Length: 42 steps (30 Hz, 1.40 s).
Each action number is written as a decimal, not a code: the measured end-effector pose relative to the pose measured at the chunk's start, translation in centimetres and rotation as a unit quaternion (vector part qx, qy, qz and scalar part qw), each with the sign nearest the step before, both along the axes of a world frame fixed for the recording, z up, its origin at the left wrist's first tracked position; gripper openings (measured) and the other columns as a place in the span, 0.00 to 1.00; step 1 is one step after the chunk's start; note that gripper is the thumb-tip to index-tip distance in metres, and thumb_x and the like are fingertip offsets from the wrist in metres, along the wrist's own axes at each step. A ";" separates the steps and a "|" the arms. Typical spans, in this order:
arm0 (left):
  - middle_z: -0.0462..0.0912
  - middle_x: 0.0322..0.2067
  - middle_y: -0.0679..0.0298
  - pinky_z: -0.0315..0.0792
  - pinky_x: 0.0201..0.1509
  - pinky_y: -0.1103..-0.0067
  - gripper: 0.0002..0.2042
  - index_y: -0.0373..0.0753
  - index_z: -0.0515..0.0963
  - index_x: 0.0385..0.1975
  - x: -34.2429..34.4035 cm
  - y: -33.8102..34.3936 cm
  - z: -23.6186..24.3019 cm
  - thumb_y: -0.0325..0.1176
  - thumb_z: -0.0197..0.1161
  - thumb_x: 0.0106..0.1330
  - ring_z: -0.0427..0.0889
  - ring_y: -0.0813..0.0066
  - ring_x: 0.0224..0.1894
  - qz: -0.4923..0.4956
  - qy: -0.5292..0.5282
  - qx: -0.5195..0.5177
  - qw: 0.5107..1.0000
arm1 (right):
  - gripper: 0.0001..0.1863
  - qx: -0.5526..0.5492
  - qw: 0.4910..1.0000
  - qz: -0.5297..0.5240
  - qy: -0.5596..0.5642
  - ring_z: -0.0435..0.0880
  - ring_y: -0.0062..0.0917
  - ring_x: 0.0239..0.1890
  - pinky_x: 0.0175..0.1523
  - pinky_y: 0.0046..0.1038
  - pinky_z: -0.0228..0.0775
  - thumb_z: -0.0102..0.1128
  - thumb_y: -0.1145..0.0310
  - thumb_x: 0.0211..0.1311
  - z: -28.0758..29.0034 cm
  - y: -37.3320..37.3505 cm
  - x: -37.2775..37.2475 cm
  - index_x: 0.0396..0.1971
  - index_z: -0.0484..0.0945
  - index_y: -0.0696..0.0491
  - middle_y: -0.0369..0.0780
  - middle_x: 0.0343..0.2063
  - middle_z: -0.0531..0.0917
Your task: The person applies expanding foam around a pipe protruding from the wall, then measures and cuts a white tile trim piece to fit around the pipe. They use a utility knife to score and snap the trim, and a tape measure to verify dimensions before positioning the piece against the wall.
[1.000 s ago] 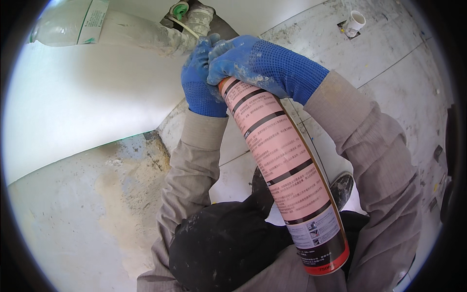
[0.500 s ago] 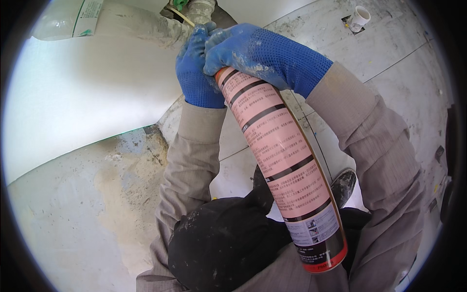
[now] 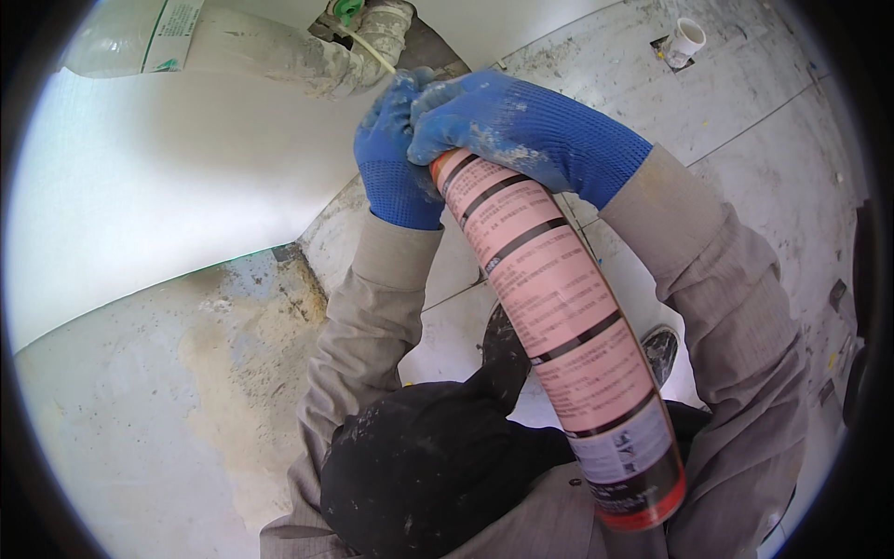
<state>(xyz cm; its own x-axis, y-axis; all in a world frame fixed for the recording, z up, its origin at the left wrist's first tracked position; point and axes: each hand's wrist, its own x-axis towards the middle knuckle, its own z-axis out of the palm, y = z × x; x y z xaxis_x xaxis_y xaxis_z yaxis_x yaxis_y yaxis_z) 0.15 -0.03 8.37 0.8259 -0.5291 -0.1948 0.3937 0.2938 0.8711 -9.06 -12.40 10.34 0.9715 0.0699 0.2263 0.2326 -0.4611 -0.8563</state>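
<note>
A long pink spray can (image 3: pixel 559 326) with black bands points away from me, its red base nearest the camera. My right hand (image 3: pixel 521 130), in a blue glove, wraps over the can's far end. Beside it, my left hand (image 3: pixel 396 158), also in a blue glove, grips the same end from the left. From between the hands a thin pale straw (image 3: pixel 368 51) runs up to a grey, mortar-smeared pipe (image 3: pixel 382 33) with a green cap (image 3: pixel 346 9). The can's nozzle is hidden under the gloves.
A large white curved panel (image 3: pixel 168 186) fills the left side above a stained, patchy floor (image 3: pixel 186 391). Grey dirty floor tiles (image 3: pixel 745 112) lie to the right, with a short white pipe stub (image 3: pixel 685 39) at the top right. My dark knee (image 3: pixel 419 466) is below.
Both hands and the can's far end have crept slightly up and left toward the capped pipe. The grip on the can is unchanged.
</note>
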 end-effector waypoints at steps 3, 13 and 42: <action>0.85 0.37 0.55 0.81 0.43 0.75 0.13 0.29 0.79 0.45 -0.5 0.4 0.1 0.35 0.57 0.75 0.85 0.68 0.38 -0.037 -0.060 0.034 0.997 | 0.12 0.298 0.942 -0.022 0.152 0.84 0.32 0.49 0.58 0.30 0.76 0.64 0.66 0.62 -0.6 0.4 -0.5 0.45 0.85 0.49 0.41 0.46 0.85; 0.88 0.42 0.57 0.80 0.49 0.76 0.10 0.35 0.84 0.43 3.6 -1.0 -1.0 0.30 0.60 0.68 0.87 0.66 0.41 -0.068 -0.467 0.182 0.863 | 0.21 0.000 0.987 -0.043 -0.154 0.80 0.37 0.58 0.67 0.34 0.70 0.70 0.69 0.58 -1.2 -1.2 0.2 0.53 0.81 0.49 0.43 0.52 0.82; 0.87 0.46 0.57 0.78 0.56 0.75 0.13 0.35 0.82 0.49 4.3 0.4 -1.7 0.30 0.59 0.68 0.86 0.65 0.47 -0.051 -0.543 0.187 0.817 | 0.28 -0.110 0.984 -0.036 -0.135 0.77 0.40 0.62 0.70 0.37 0.66 0.77 0.64 0.49 0.2 -0.1 0.5 0.54 0.81 0.49 0.44 0.56 0.81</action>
<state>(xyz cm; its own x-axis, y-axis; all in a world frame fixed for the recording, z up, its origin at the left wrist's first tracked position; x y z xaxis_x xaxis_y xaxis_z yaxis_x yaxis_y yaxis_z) 4.44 0.40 6.63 0.5746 -0.6770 0.4599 -0.6657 -0.0597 0.7438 -8.52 -12.51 10.50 0.8825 0.0803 0.4633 0.3980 -0.6525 -0.6449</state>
